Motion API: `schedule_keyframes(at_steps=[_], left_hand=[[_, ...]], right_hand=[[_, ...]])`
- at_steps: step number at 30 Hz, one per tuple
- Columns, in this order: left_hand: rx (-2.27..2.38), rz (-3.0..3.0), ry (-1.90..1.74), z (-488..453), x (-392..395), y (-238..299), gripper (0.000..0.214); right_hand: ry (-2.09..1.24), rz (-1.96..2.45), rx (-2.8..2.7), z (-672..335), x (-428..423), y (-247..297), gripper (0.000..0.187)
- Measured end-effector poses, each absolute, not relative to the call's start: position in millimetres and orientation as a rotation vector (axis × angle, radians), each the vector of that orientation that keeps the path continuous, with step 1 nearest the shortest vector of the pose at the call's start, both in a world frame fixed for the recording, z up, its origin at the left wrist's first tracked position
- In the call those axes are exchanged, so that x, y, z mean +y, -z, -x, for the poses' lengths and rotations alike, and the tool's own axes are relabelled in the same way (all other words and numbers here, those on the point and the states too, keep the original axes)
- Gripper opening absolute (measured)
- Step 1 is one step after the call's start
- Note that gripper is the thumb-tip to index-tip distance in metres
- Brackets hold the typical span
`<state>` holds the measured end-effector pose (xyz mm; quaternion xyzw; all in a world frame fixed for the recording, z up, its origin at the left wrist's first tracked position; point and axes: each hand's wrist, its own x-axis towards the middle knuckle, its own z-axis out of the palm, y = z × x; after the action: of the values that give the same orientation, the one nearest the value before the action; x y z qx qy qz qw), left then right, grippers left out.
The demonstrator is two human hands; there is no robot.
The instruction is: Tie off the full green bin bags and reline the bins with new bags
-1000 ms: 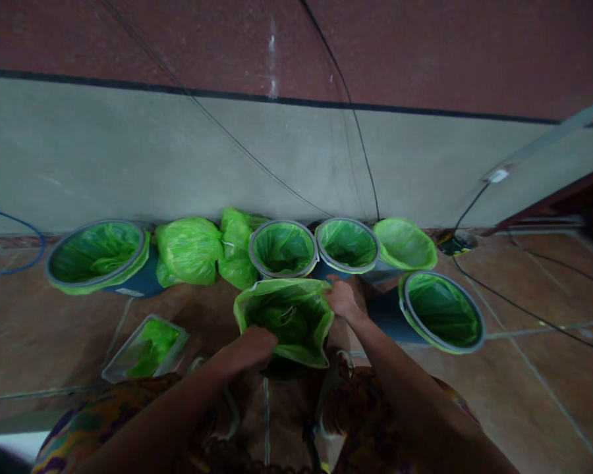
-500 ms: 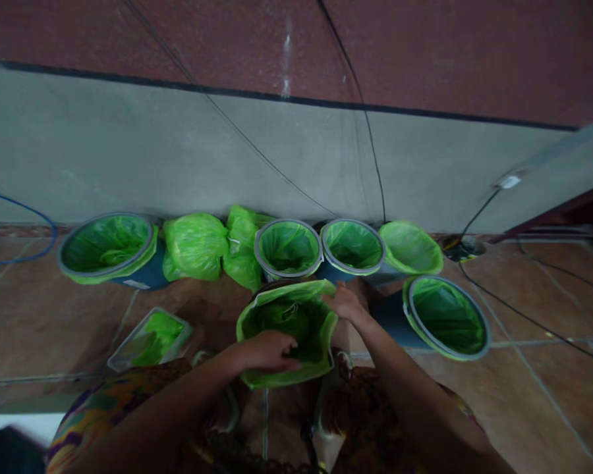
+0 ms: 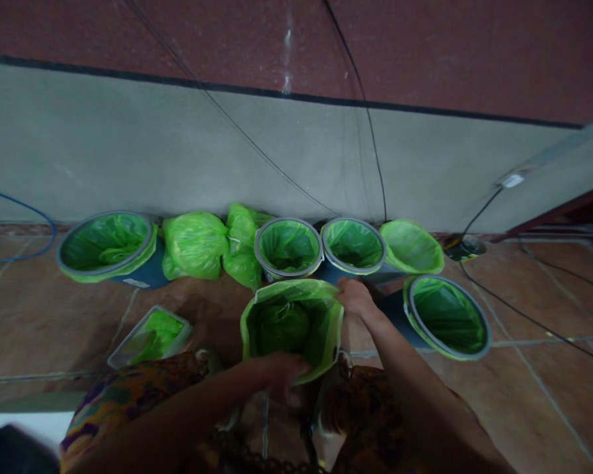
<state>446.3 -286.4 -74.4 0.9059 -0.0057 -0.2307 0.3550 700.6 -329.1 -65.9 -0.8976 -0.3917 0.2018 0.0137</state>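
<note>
In front of me, between my feet, a light green plastic bin liner [image 3: 333,329] stands open, its mouth facing up. A darker rounded green shape [image 3: 284,326] with a pale strand on top sits inside it; what that is I cannot make out. My right hand [image 3: 354,296] grips the far right edge of the liner, fingers closed around it. At the near edge is my left hand [image 3: 284,372], smeared by motion, so its fingers do not show clearly. Whether a bin stands beneath the liner is hidden.
Along the wall stand lined bins [image 3: 288,248] with grey rims, plus a tied green bag [image 3: 195,245]. Another lined bin [image 3: 447,316] leans at the right. A clear plastic tub [image 3: 116,355] holding green plastic lies at the left. Black cables [image 3: 524,311] cross the tiles.
The liner's mouth has shifted slightly right and opened rounder. My left hand has moved from inside the mouth to its near edge. My right hand has moved slightly right, still on the edge.
</note>
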Motion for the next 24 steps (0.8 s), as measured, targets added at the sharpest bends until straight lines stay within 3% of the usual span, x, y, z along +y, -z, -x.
schedule_keyframes(at_steps=[5, 9, 11, 14, 20, 24], left_hand=[[0.405, -2.405, 0.260, -459.7, -238.8, 48.8, 0.049], [1.098, -2.589, 0.059, -460.7, -198.9, 49.7, 0.051], [1.266, -2.615, 0.176, -457.8, -187.6, 59.1, 0.055], [1.269, -2.585, 0.396, -453.2, -180.8, 73.1, 0.037], [1.414, -2.597, 0.215, -450.2, -170.7, 65.0, 0.035], [1.459, -2.540, 0.173, -448.7, -162.1, 52.9, 0.036]], right_hand=[[-0.722, 2.819, -1.174, -686.3, -322.1, 58.2, 0.058], [-0.806, 2.828, -1.268, -678.6, -317.4, 52.6, 0.042], [-0.804, 2.827, -1.324, -677.1, -316.7, 51.1, 0.032], [-0.765, 2.804, -1.371, -677.5, -316.6, 50.8, 0.027], [-0.747, 2.839, -1.277, -678.9, -315.6, 58.7, 0.025], [-0.753, 2.750, -1.275, -672.8, -312.1, 65.5, 0.043]])
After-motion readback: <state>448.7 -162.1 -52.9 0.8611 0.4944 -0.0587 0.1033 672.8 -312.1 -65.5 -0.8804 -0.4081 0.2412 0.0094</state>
